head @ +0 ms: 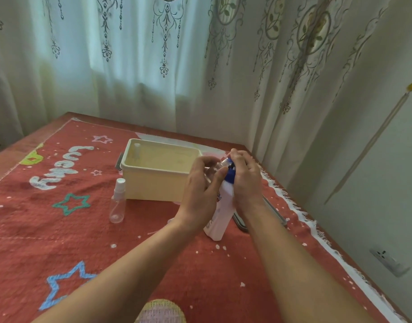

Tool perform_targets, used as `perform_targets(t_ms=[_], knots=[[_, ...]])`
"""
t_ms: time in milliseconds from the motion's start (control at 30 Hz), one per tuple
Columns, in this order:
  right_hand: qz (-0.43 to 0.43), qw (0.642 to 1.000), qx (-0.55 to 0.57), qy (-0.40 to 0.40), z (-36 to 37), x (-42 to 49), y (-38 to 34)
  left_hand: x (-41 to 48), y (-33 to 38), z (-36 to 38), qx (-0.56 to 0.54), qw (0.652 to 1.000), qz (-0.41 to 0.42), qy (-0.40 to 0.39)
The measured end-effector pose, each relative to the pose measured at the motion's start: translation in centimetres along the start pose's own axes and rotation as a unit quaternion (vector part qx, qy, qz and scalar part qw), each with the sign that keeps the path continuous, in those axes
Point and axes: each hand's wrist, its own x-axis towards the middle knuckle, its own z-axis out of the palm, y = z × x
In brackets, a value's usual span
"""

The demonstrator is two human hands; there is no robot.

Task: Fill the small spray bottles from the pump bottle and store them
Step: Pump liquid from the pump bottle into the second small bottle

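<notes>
A white pump bottle (220,213) with a blue pump head (230,174) stands tilted on the red cloth. My right hand (245,180) curls over its blue pump head. My left hand (201,190) holds a small clear spray bottle (215,167) with its open neck at the pump's nozzle. Another small clear spray bottle (117,201) with a white cap stands upright left of the cream box (153,185). A third small bottle (136,150) stands inside the box at its far left corner.
A red cloth (83,241) with stars and letters covers the table. A grey lid (272,215) lies behind my right forearm. Curtains hang close behind the table, and a wall with a socket (389,262) is on the right.
</notes>
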Motion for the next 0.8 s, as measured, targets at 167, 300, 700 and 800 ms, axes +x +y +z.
perform_targets(t_ms=[167, 300, 700, 800], knots=[[0.001, 1.000, 0.003, -0.001, -0.07, 0.11, 0.27, 0.11, -0.20, -0.01, 0.004, 1.000, -0.005, 0.003], [-0.018, 1.000, -0.024, 0.001, -0.16, 0.26, 0.40, -0.35, -0.40, 0.07, 0.012, 1.000, 0.006, -0.002], [-0.015, 1.000, -0.010, -0.005, -0.12, 0.65, 0.74, -0.25, -0.42, 0.08, 0.015, 1.000, 0.009, -0.001], [-0.021, 1.000, -0.006, -0.010, -0.08, 0.63, 0.65, -0.43, -0.50, 0.13, 0.015, 1.000, 0.007, -0.003]])
